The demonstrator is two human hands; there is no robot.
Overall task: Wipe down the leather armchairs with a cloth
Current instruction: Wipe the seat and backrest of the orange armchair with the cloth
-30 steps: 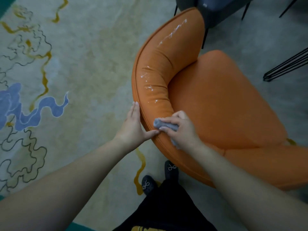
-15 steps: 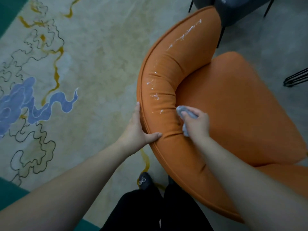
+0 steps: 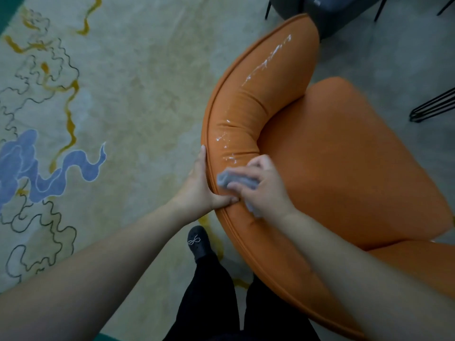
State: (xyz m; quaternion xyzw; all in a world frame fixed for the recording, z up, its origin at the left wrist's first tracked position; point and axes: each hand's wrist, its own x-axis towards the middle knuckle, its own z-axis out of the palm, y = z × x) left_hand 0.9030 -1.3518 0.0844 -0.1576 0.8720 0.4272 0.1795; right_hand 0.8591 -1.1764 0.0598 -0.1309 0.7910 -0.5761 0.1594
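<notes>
An orange leather armchair fills the right half of the view, its curved padded backrest running from top centre down toward me. White streaks of foam or cleaner mark the upper backrest, and smaller spots sit just above my hands. My right hand presses a bunched grey cloth onto the top of the backrest. Beside it, my left hand grips the backrest's outer rim, thumb hooked over the top next to the cloth.
A pale carpet with blue, gold and black line patterns covers the floor at left. A dark grey chair stands behind the armchair at the top. Black wire legs poke in at the right edge. My black shoe is below the backrest.
My right hand slid the cloth from the backrest's inner side back over its top toward my left thumb. My left hand kept its grip on the rim.
</notes>
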